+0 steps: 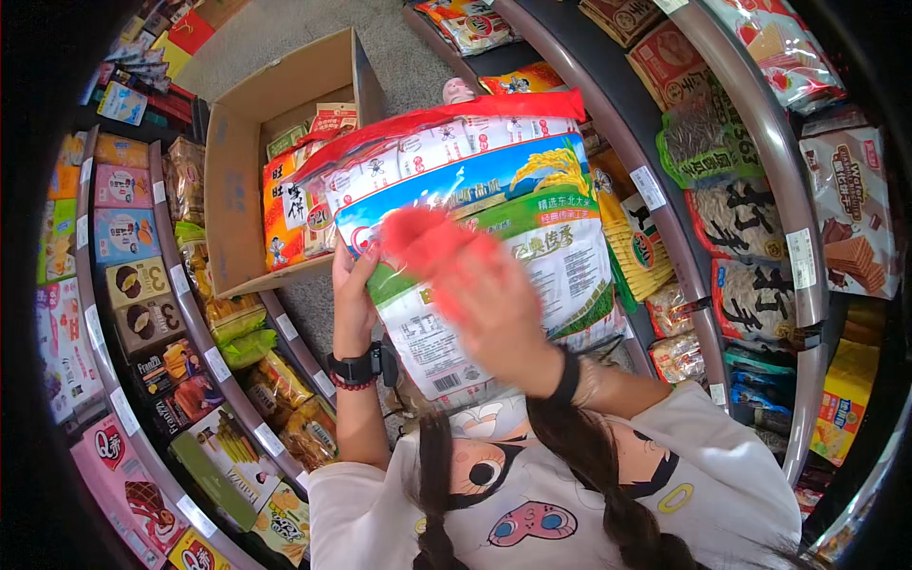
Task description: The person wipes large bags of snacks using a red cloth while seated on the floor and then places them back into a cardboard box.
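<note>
A large plastic snack bag (499, 199), its contents in small wrapped packs, is held up in front of my chest with its printed panel facing me. My left hand (354, 281) grips the bag by its left edge, thumb on the front. Across the front of the bag, my right hand (499, 313) presses a red cloth (427, 246); both are blurred. Part of the panel is hidden behind the cloth and hand. Just beyond the left hand, an orange rice cracker bag (285, 214) stands inside an open cardboard box (239, 199).
A shelf (121, 399) of boxed biscuits and bagged snacks curves along the left. On the right, another tiered shelf (684, 256) carries packaged sunflower seeds (748, 221) and a wafer box (851, 206). Grey carpet (299, 35) shows between them. Price tags line the shelf edges.
</note>
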The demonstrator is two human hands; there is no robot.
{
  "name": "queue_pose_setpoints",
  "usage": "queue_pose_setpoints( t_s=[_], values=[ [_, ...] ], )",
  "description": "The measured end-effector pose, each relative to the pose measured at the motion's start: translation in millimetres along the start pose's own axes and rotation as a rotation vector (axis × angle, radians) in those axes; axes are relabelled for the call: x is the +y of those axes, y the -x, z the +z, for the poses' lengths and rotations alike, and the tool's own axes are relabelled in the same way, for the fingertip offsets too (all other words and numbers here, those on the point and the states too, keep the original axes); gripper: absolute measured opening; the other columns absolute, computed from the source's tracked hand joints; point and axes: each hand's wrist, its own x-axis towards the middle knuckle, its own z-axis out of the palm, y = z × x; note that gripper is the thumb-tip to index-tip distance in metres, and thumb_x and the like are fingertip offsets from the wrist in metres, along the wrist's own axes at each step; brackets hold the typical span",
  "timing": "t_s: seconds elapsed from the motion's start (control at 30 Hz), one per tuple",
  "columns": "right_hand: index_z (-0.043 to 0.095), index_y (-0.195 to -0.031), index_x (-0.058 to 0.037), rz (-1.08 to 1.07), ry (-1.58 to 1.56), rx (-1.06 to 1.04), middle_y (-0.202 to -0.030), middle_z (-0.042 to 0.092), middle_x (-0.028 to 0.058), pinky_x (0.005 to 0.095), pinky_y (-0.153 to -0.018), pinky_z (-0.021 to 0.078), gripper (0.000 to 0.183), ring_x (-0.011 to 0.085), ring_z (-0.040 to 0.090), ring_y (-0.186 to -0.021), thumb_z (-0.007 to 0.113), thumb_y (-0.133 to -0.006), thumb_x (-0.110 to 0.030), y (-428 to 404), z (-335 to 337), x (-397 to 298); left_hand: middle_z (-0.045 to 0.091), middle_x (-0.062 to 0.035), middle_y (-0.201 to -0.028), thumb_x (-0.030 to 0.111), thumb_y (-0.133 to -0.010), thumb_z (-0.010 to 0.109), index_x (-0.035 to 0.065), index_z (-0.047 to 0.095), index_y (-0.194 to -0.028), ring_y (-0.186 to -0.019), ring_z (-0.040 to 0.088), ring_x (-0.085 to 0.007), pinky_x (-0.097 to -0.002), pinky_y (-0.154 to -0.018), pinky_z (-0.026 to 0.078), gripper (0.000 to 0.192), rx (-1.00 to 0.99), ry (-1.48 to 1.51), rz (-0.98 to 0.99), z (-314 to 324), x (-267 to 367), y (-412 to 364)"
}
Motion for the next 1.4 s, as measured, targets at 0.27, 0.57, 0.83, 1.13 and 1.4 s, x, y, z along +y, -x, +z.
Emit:
queue_pose_setpoints(
  t_s=[0.27,0.57,0.83,1.13,1.4],
  values=[
    [0.064,-0.097,-0.0051,-0.109,-0.094,-0.036,-0.115,0.057,0.011,0.044,-0.087,0.0417,0.028,0.0307,0.05,-0.105,0.062,-0.07,-0.01,7,-10,6,0.052,-0.011,-0.123,0.009,-0.086,0.059,0.0007,0.033,-0.136,-0.11,0.053,-0.0183,-0.0319,-0.094,0.043,0.057,0.018,-0.023,0.026,2,3,0],
    [0.056,-0.121,-0.0051,0.478,0.208,0.184,-0.126,0.047,0.0216,0.0463,-0.095,0.0359,0.05,0.0392,0.043,-0.108,0.059,-0.071,-0.005,28,-32,70,0.051,-0.0108,-0.124,0.008,-0.086,0.06,0.0015,0.027,-0.139,-0.109,0.053,-0.0179,-0.0311,-0.092,0.044,0.063,-0.014,-0.008,0.004,7,4,-4],
    [0.066,-0.099,-0.0103,-0.387,-0.063,-0.16,-0.122,0.055,0.0101,0.0444,-0.079,0.0447,0.033,0.0302,0.052,-0.102,0.062,-0.066,-0.015,11,10,-37,0.052,-0.0113,-0.122,0.009,-0.086,0.06,0.0012,0.027,-0.139,-0.107,0.054,-0.0179,-0.0328,-0.091,0.046,0.063,-0.026,0.042,-0.037,12,0,-4],
    [0.063,-0.108,-0.007,0.294,0.16,0.0,-0.124,0.052,0.015,0.0446,-0.093,0.0386,0.04,0.0374,0.044,-0.108,0.062,-0.068,-0.003,54,-46,75,0.054,-0.011,-0.12,0.007,-0.085,0.058,-0.0002,0.031,-0.137,-0.108,0.054,-0.0174,-0.0306,-0.093,0.045,0.059,0.025,0.033,-0.009,6,7,4],
    [0.061,-0.11,-0.0068,0.095,0.09,-0.103,-0.125,0.051,0.0166,0.0488,-0.09,0.0383,0.039,0.0366,0.046,-0.107,0.059,-0.071,-0.01,44,-22,9,0.055,-0.0104,-0.118,0.006,-0.084,0.059,0.0011,0.035,-0.135,-0.104,0.056,-0.0155,-0.0289,-0.089,0.047,0.056,0.029,0.019,0.012,17,8,5]
  ],
)
